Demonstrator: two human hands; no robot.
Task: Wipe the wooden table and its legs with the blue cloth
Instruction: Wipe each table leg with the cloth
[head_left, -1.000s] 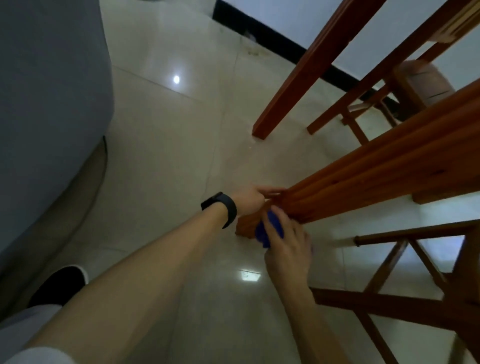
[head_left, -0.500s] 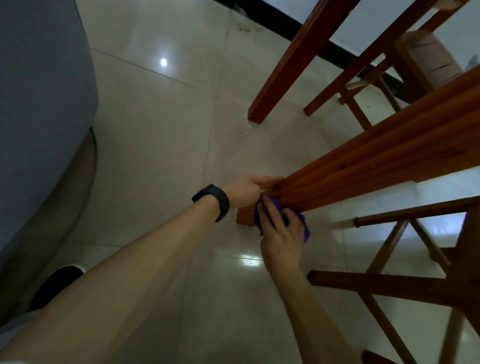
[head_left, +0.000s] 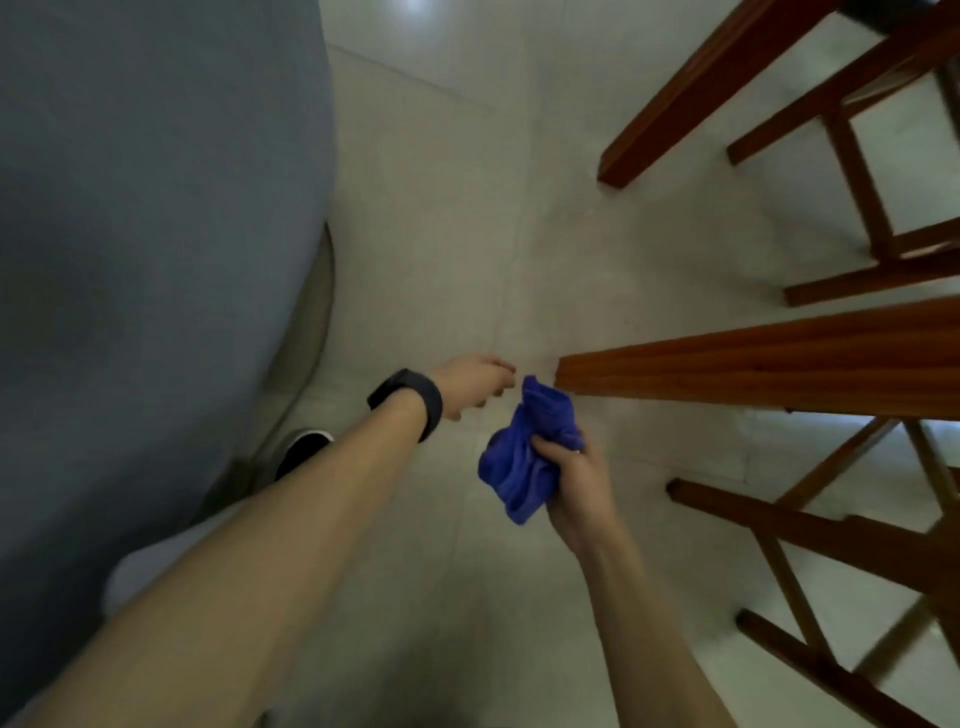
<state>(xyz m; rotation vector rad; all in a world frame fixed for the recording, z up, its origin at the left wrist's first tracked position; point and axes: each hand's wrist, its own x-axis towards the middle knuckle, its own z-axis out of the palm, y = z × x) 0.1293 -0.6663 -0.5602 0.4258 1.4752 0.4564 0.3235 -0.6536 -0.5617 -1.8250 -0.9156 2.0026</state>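
Fingers of the right hand are curled round the bunched blue cloth, which hangs from the grip above the tiled floor. The cloth's upper fold lies just beside the foot of the nearest table leg; whether it touches the wood cannot be told. Fingers of the left hand are loosely curled and hold nothing, near the same foot but apart from it. A dark wristband sits on that wrist. A second table leg stands at upper right, well apart from both hands. Chair frames occupy the right edge. A grey upholstered mass fills the left, with a dark shoe at its base. The table top is out of view.

Step in hand, as judged: the leg-wiping part of the task, with the cloth gathered in the grip at the foot of the nearest leg, not laid flat on it. How much of the table is already wiped cannot be read here. The next move calls for the cloth to be spread and pressed against one face of a leg, then drawn along its length, face by face. The free left hand could steady the leg. Reaching the second leg would likely require the body to shift toward it.
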